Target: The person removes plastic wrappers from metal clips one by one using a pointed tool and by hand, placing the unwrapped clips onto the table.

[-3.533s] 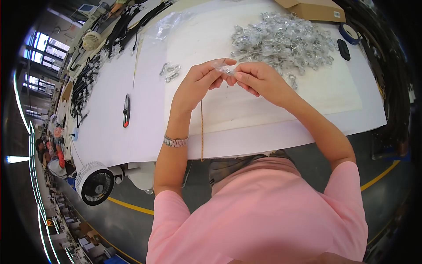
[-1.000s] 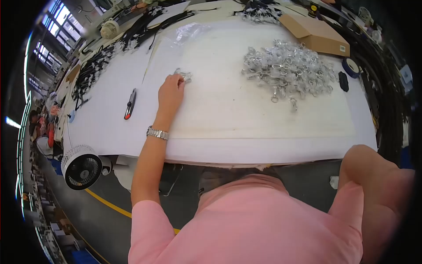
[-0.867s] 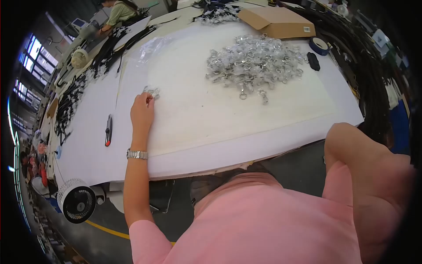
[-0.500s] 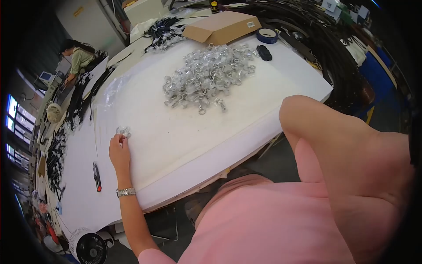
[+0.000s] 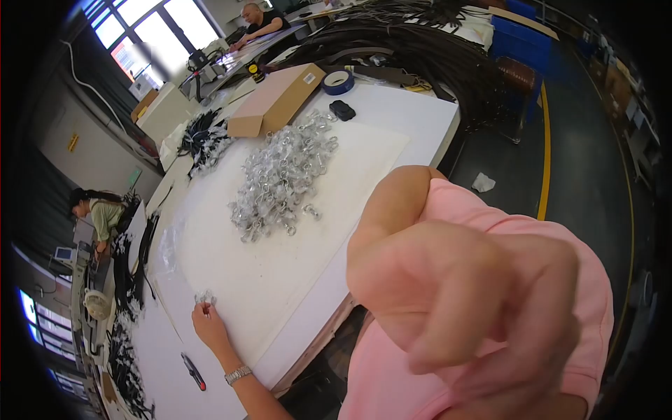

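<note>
In the head view, the person's left hand (image 5: 208,326) reaches in over the bench (image 5: 418,115) from its near edge, fingers drawn together right at a small cluster of clear-wrapped metal clips (image 5: 205,296); from here I can't tell whether they pinch one. The right hand (image 5: 483,301) is up close to the camera before the pink shirt (image 5: 518,211), fingers curled and blurred, and I can't make out anything in it. The big pile of wrapped clips (image 5: 280,183) lies toward the bench's right end, beside the cardboard box (image 5: 276,101). I'd judge the step in hand to be handling pieces at the small cluster; the next move calls for a light touch there, without scattering the neighbours.
</note>
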The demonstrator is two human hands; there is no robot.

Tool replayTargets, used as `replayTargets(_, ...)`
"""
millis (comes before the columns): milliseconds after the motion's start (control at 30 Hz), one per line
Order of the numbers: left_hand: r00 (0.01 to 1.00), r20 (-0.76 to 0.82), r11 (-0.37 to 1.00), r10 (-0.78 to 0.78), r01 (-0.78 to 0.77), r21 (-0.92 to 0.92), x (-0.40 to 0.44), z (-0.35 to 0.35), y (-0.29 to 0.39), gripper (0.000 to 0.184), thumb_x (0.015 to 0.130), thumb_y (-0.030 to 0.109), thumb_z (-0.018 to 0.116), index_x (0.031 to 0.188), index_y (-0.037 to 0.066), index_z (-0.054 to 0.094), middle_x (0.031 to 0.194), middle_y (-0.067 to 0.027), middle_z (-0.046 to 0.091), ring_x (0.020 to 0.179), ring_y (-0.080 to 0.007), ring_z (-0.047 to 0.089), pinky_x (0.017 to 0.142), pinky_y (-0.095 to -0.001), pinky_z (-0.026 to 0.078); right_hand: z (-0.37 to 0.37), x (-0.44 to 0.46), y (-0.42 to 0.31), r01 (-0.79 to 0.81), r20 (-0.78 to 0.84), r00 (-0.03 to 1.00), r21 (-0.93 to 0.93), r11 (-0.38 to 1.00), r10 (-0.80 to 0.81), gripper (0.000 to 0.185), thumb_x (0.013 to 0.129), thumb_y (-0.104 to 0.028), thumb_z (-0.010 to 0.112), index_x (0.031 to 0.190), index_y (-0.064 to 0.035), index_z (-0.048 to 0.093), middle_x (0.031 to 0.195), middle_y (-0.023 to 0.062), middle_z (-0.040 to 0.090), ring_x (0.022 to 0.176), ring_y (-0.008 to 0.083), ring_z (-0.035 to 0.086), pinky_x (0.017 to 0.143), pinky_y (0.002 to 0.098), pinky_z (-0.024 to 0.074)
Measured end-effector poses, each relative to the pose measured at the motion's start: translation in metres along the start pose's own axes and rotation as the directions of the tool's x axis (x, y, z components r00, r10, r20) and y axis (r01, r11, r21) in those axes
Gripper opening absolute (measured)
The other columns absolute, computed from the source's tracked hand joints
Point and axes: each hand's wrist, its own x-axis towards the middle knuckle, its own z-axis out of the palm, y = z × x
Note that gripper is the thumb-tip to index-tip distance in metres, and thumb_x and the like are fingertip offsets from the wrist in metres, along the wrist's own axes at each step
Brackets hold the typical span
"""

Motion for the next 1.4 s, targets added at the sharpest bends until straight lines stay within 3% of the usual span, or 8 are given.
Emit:
replayTargets(100,0.995,0.052,0.994,0.088,-0.09,0.056,0.01,0.013,-0.04,0.026,0.097,0.019,0.073,0.118,0.005,0.07,0.108,-0.0151,0.074,0.092,-0.0323,0.072,0.084,-0.0426,0.059,0.014,-0.048,0.032,-0.047,0.251,0.964,-0.163,0.985,0.088,0.006,0.1,-0.008,0.066,0.097,-0.0067,0.071,0.088,0.0053,0.066,0.088,0.0248,0.061,0.065,0.0356,0.0503)
replayTargets(167,0.978,0.139,0.982,0.154,-0.167,0.084,0.018,0.016,-0.065,0.038,0.099,0.025,0.077,0.133,0.009,0.071,0.12,-0.0157,0.076,0.094,-0.0342,0.074,0.085,-0.042,0.062,0.007,-0.073,0.053,-0.217,0.374,0.889,-0.164,0.962,0.264,0.016,0.106,-0.015,0.065,0.107,-0.0027,0.074,0.095,0.0079,0.069,0.088,0.0267,0.063,0.067,0.0372,0.0532)
replayTargets(200,0.968,0.184,0.975,0.174,-0.195,0.107,0.026,0.018,-0.066,0.044,0.101,0.028,0.078,0.14,0.011,0.071,0.126,-0.0159,0.077,0.096,-0.0351,0.076,0.085,-0.0417,0.064,0.005,-0.067,0.055,-0.44,0.374,0.81,-0.121,0.89,0.452,0.019,0.105,-0.019,0.067,0.108,-0.0023,0.075,0.095,0.0076,0.072,0.088,0.0242,0.065,0.071,0.0365,0.054)
replayTargets(300,0.996,0.08,0.997,0.038,-0.043,0.064,0.024,0.018,-0.052,0.016,0.093,0.014,0.069,0.1,0.0,0.069,0.093,-0.0166,0.073,0.084,-0.0319,0.068,0.081,-0.0438,0.055,0.01,-0.028,0.054,-0.89,0.458,0.445,0.127,0.438,0.77,0.026,0.103,-0.026,0.071,0.109,-0.0019,0.079,0.095,0.0086,0.079,0.09,0.0183,0.072,0.08,0.035,0.0561)
replayTargets(333,0.996,0.076,0.998,0.054,-0.055,0.007,0.015,0.007,-0.029,0.013,0.093,0.011,0.066,0.098,0.0,0.069,0.091,-0.0179,0.072,0.082,-0.0331,0.068,0.078,-0.0441,0.055,0.008,-0.012,0.052,-0.928,0.512,0.371,0.175,0.329,0.775,0.026,0.103,-0.026,0.071,0.109,-0.0019,0.079,0.095,0.0086,0.079,0.09,0.0183,0.072,0.08,0.035,0.0561)
replayTargets(433,0.993,0.12,0.995,0.016,-0.004,-0.099,0.001,-0.014,0.012,0.014,0.096,0.01,0.065,0.101,-0.002,0.07,0.095,-0.0195,0.074,0.082,-0.0336,0.068,0.078,-0.044,0.055,0.003,-0.015,0.024,-0.951,0.568,0.28,0.052,0.305,0.774,0.026,0.103,-0.026,0.071,0.109,-0.0018,0.079,0.096,0.0087,0.079,0.09,0.0183,0.072,0.08,0.0349,0.0561)
replayTargets(700,0.996,0.083,1.0,-0.028,0.029,-0.005,0.002,-0.008,0.007,0.013,0.097,0.011,0.069,0.107,0.003,0.07,0.101,-0.011,0.071,0.094,-0.0271,0.068,0.086,-0.0409,0.054,-0.019,-0.088,-0.058,-0.982,0.556,-0.04,-0.175,0.07,0.83,0.026,0.103,-0.025,0.071,0.109,-0.0017,0.079,0.096,0.0088,0.079,0.09,0.0182,0.072,0.081,0.0347,0.0562)
replayTargets(1400,0.999,0.043,1.0,0.009,-0.009,0.006,0.008,-0.006,0.012,0.014,0.099,0.014,0.068,0.107,0.003,0.071,0.102,-0.0105,0.073,0.096,-0.0271,0.068,0.089,-0.0413,0.053,-0.008,-0.108,-0.082,-0.986,0.556,-0.095,-0.167,0.0,0.826,0.025,0.103,-0.024,0.07,0.109,-0.0013,0.079,0.098,0.0092,0.08,0.092,0.0182,0.072,0.082,0.0343,0.0564)
